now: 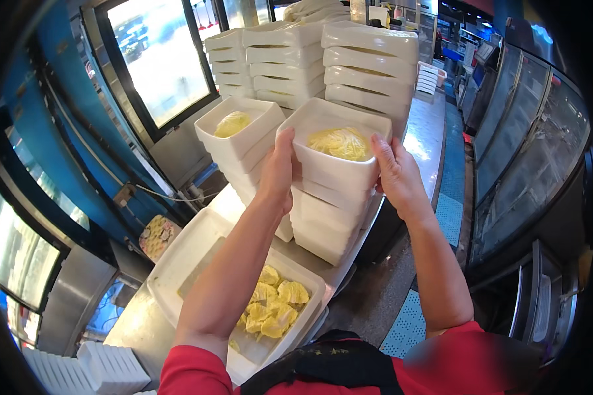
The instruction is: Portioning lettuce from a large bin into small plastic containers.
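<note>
Between my two hands is a white plastic container (326, 170) with pale yellow cabbage leaves (340, 143) in it, at the top of a stack of like containers. My left hand (278, 165) grips its left side, thumb at the rim. My right hand (400, 173) holds the right side near the front corner. To the left stands another stack, its top container (230, 143) holding cabbage (232, 124). Below my left forearm lies a large white tub (165, 284) with loose yellow cabbage leaves (276, 306); the forearm hides part of it.
Tall stacks of white containers (370, 74) stand at the back of the metal counter (133, 316). Small white dishes (113, 368) are nested at the lower left. A window (160, 64) is at the left; glass-door cabinets (519, 133) line the right, beyond blue floor mats (406, 323).
</note>
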A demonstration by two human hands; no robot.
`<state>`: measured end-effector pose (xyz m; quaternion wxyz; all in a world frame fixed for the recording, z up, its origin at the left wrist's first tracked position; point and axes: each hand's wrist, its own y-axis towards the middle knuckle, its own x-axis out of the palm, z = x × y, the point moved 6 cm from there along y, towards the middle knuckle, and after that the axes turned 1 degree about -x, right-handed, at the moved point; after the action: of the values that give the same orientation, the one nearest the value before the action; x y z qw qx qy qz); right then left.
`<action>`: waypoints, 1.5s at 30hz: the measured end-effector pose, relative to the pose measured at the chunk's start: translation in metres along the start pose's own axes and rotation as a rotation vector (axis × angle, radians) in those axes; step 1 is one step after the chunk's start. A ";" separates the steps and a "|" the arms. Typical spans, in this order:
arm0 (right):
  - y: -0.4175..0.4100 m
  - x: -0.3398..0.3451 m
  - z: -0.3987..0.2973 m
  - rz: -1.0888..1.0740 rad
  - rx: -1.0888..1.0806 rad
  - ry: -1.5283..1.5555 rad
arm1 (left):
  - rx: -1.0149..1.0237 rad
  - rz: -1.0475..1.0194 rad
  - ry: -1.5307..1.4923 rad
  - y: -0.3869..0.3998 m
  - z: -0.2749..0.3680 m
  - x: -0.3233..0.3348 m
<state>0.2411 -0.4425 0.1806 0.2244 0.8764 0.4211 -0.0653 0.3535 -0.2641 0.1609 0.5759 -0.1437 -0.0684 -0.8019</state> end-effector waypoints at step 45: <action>-0.226 0.309 0.090 -1.330 -0.540 -0.580 | 0.053 0.971 0.617 -0.458 -0.038 -0.374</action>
<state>0.2716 -0.1407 -0.0699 0.4454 0.3021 0.7844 -0.3082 0.0266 0.2133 0.0342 0.8747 0.0965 0.1567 -0.4483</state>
